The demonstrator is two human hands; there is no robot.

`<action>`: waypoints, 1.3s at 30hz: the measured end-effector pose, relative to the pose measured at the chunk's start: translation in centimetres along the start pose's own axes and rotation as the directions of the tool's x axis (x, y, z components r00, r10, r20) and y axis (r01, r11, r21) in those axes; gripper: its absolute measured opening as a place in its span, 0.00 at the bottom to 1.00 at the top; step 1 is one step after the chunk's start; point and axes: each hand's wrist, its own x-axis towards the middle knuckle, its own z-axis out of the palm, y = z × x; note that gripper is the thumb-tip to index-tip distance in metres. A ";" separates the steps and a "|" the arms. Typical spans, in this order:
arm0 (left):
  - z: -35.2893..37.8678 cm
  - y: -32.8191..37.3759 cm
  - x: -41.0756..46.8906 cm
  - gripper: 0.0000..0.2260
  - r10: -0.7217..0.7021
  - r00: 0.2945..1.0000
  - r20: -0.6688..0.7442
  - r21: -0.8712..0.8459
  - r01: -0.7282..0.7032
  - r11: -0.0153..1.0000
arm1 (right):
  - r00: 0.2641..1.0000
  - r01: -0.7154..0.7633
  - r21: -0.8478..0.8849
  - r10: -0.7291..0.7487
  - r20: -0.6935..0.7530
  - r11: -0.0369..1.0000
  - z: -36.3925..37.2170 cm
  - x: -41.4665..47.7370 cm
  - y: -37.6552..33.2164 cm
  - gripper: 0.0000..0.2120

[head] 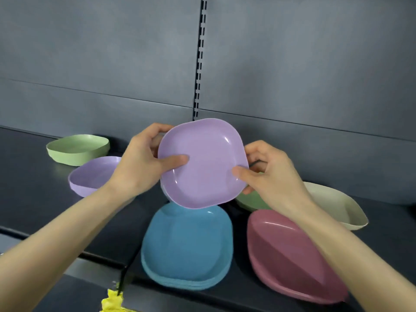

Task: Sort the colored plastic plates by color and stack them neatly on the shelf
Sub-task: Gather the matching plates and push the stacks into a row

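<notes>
Both hands held one lilac rounded-square plastic plate (203,163) up in the air, tilted toward the camera, above the dark grey metal shelf (33,176). The left hand (144,163) had its grip closed on the plate's left rim, thumb lying on the inner face and fingers behind; the right hand (270,174) gripped the right rim the same way. A second lilac plate (94,174) rested on the shelf to the left, partly covered by the left wrist, with one pale green plate (78,149) just behind it. Directly below the held plate sat a stack of blue plates (186,246); the layered edges at its front were blurred, so their number could not be counted. One dusky pink plate (283,253) lay to the right, its far side crossed by the right forearm. Behind that hand, a sliver of another green plate (252,201) and one cream plate (337,203) showed, both largely hidden. A yellow scrap (112,302) at the bottom edge was cut off and hard to make out.
</notes>
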 end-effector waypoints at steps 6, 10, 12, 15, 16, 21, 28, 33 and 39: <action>-8.6 -3.8 0.6 0.17 -0.012 0.999 -0.036 0.053 0.014 0.999 | 0.999 -0.028 -0.093 0.031 0.025 0.995 9.0 1.9 -3.9 0.19; -14.2 -6.7 1.3 0.15 -0.008 1.000 -0.012 0.053 0.008 0.999 | 0.998 -0.065 -0.107 0.064 -0.014 0.992 15.4 2.8 -6.4 0.17; -16.3 -7.9 1.6 0.16 -0.005 1.000 0.012 0.034 0.005 0.999 | 0.995 -0.089 -0.140 0.083 -0.049 0.986 18.2 3.1 -7.2 0.16; -18.8 -9.7 2.0 0.20 -0.023 0.994 0.106 0.041 0.019 0.999 | 0.983 -0.158 -0.153 0.140 -0.118 0.976 21.6 3.7 -7.5 0.15; -19.4 -10.2 2.1 0.24 -0.042 0.989 0.140 0.050 0.035 0.998 | 0.978 -0.178 -0.152 0.158 -0.137 0.972 22.5 4.1 -7.4 0.15; -21.0 -13.4 3.1 0.33 -0.135 0.980 0.148 0.068 0.126 0.990 | 0.952 -0.258 -0.191 0.217 -0.215 0.947 26.1 5.4 -5.9 0.19; -19.7 -16.0 4.7 0.22 -0.171 0.977 0.128 0.080 0.161 0.984 | 0.921 -0.330 -0.249 0.253 -0.295 0.911 27.7 6.3 -3.3 0.23; -19.8 -17.3 5.1 0.19 -0.146 0.974 0.172 0.075 0.135 0.988 | 0.931 -0.327 -0.216 0.274 -0.243 0.920 27.1 6.2 -2.6 0.22; -19.9 -17.8 4.5 0.20 -0.215 0.920 0.326 0.108 0.189 0.976 | 0.933 -0.355 -0.273 0.322 -0.160 0.894 26.6 6.2 -1.9 0.26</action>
